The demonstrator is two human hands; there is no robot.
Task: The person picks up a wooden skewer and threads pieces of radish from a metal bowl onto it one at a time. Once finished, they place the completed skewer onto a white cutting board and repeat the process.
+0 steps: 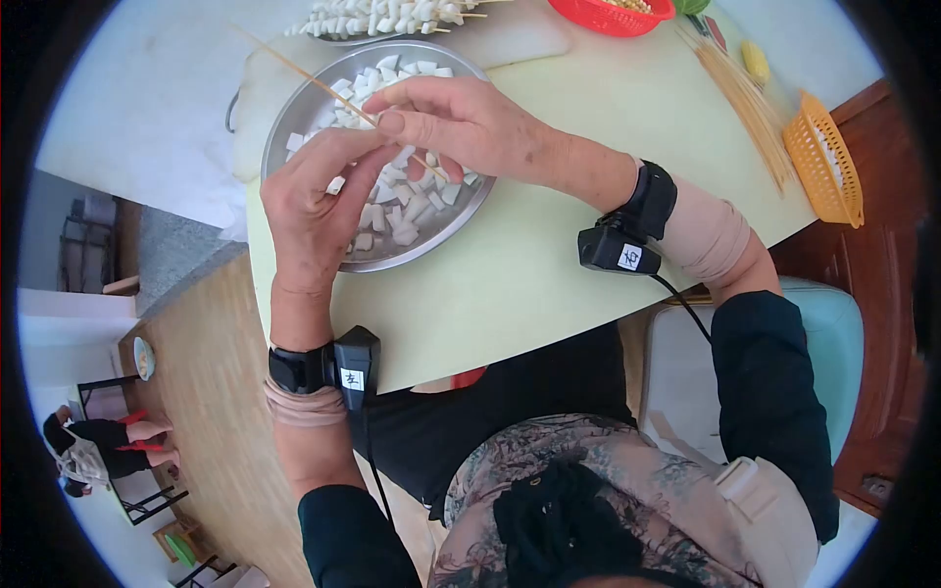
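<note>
A thin bamboo skewer (pixel 323 83) slants over a round metal bowl (pixel 277 127) that holds many white chunks (pixel 404 220). My left hand (pixel 319 191) is closed, thumb and index finger pinched at the skewer near its lower part. From the other side, my right hand (pixel 456 127) closes on the same stretch, its thumb and index finger at the stick. The skewer's lower end shows below the right palm. One white chunk lies right by the left fingertips; the fingers partly hide the spot where both hands meet.
Finished skewers of white pieces (pixel 392 18) lie on a tray behind the bowl. A red basket (pixel 613 22), loose bamboo skewers (pixel 740 103) and a yellow basket (pixel 828 162) are on the right. Another person (pixel 98 451) sits far left. A chair (pixel 823 333) stands at right.
</note>
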